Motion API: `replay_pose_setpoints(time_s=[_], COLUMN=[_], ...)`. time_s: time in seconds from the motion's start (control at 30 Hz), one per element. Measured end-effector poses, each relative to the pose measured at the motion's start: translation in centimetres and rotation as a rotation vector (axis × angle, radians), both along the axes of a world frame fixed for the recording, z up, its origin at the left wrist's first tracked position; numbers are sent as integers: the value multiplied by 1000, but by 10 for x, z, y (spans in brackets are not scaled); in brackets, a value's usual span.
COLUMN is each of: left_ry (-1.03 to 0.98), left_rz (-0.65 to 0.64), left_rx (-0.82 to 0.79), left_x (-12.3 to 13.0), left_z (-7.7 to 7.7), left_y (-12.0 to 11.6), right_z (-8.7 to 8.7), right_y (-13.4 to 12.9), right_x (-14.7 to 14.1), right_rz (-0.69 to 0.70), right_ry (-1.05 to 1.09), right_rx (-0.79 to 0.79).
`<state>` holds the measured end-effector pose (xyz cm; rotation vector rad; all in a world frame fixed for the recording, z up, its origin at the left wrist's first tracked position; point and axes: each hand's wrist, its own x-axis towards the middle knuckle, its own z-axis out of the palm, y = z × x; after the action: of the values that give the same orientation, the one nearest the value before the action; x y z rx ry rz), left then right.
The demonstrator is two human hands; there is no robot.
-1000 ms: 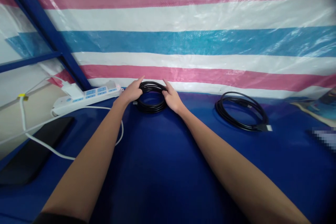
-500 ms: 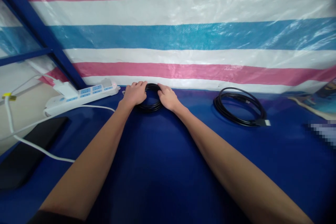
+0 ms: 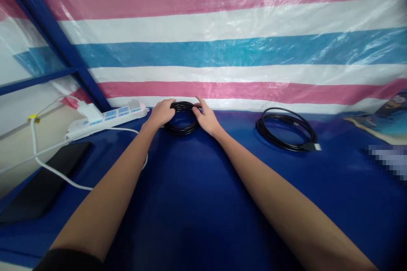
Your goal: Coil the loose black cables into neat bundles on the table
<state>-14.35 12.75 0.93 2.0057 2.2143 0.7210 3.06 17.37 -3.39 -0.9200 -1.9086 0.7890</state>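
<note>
A coiled black cable [image 3: 182, 130] lies flat on the blue table [image 3: 190, 186] near its back edge. My left hand [image 3: 163, 112] is closed round the left side of this coil, thumb on top. At the coil's right side is my right hand [image 3: 205, 116], its thumb touching the cable and its forefinger raised apart from it. A second black cable coil [image 3: 280, 146], with a plug at its right end, rests farther right, touched by neither hand.
A white power strip [image 3: 108, 119] with plugs stands at the back left. White cords [image 3: 60, 174] cross a flat black object [image 3: 47, 182]. Behind the table hangs a striped sheet [image 3: 222, 53]. A blue frame post [image 3: 60, 46] rises at left; a printed item [image 3: 391, 114] is at right.
The fingers of my right hand have lifted and spread off the coil. My left hand's fingers have drawn closer together. The camera view has shifted slightly.
</note>
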Motion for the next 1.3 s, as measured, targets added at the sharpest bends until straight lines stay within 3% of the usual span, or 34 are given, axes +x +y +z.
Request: replay_pose_setpoints(time_s=[0.2, 0.37, 0.47, 0.57, 0.67, 0.77, 0.87, 1.0, 1.2, 1.27, 1.3], left_ry=[-66, -121, -139, -164, -224, -322, -438, -677, -922, -953, -965], left_rz=[-75, -170, -211, -291, -387, -479, -547, -522, -485, -477, -471], left_rx=[4, 42, 76, 103, 107, 57, -51, -258, -357, -337, -321], left_x=[-1, 15, 28, 47, 77, 110, 134, 140, 142, 143, 142], left_z=[19, 37, 45, 53, 55, 43, 18, -9, -18, -18, -18], left_y=[-3, -10, -19, -30, -41, -56, -77, -109, -115, -111, -109], right_z=[3, 19, 41, 57, 51, 34, 28, 37, 42, 39, 37], right_y=[-1, -16, -33, -48, -54, -56, -63, -97, -152, -153, -151], right_x=[2, 21, 68, 141, 208, 237, 227, 194, 163, 161, 162], right_rz=[-131, -167, -119, -162, -257, -260, -229, -66, 373, 340, 272], right_ry=[0, -224, -456, -643, -760, -810, -756, -576, -219, -158, -158], right_rx=[61, 215, 301, 291, 217, 136, 96, -3, -206, -140, -31])
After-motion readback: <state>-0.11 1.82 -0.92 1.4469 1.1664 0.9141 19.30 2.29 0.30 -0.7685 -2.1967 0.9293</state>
